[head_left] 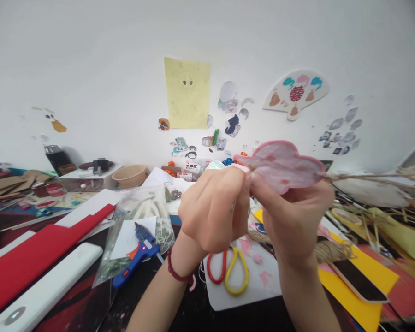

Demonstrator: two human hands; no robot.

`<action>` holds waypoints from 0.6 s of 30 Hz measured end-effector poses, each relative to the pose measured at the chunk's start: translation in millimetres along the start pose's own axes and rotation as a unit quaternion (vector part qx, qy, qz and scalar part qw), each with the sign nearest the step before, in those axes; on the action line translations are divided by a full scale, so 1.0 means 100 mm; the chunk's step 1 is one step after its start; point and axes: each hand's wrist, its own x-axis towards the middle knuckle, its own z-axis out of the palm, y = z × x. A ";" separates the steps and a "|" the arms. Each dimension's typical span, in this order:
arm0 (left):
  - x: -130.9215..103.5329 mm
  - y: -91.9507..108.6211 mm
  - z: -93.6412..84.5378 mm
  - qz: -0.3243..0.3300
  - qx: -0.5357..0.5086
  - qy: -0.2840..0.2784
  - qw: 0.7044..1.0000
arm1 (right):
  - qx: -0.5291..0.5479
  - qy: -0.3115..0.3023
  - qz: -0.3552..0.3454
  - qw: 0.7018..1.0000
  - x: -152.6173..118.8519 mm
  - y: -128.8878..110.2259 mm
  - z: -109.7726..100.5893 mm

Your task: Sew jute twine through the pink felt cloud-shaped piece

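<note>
Both my hands are raised above the cluttered table, meeting at a pink cloud-shaped craft piece (284, 165). My right hand (293, 216) grips that piece from below, thumb on its left edge. Closed into a fist, my left hand (212, 207) pinches something small at the piece's left tip; what it pinches is hidden by the fingers. A red bead bracelet (175, 271) circles my left wrist. Thin twine (366, 176) runs off the piece's right end.
Under my hands lie scissors with red and yellow handles (228, 272) on white paper. A blue glue gun (136, 258) lies on a plastic bag at left, beside a red strip (38, 258) and a white bar (44, 290). A twine spool (330, 251) and yellow sheet (363, 286) lie at right.
</note>
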 end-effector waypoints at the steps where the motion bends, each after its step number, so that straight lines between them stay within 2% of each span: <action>1: 0.00 0.00 0.00 -0.004 0.002 0.000 1.000 | 0.004 -0.002 -0.003 1.000 0.00 0.00 0.00; 8: 0.00 0.00 0.01 -0.007 0.004 0.014 1.000 | -0.009 0.008 0.008 1.000 0.01 -0.08 0.02; 11: 0.01 0.02 0.01 -0.007 0.004 0.017 1.000 | -0.021 0.015 -0.013 1.000 0.01 -0.09 0.02; 15: 0.02 0.03 -0.02 -0.004 0.019 -0.025 1.000 | -0.068 0.031 -0.043 0.996 0.00 -0.07 0.00; 18: 0.03 0.01 -0.04 0.019 0.029 -0.047 0.998 | -0.133 0.048 -0.091 0.986 -0.01 -0.06 0.00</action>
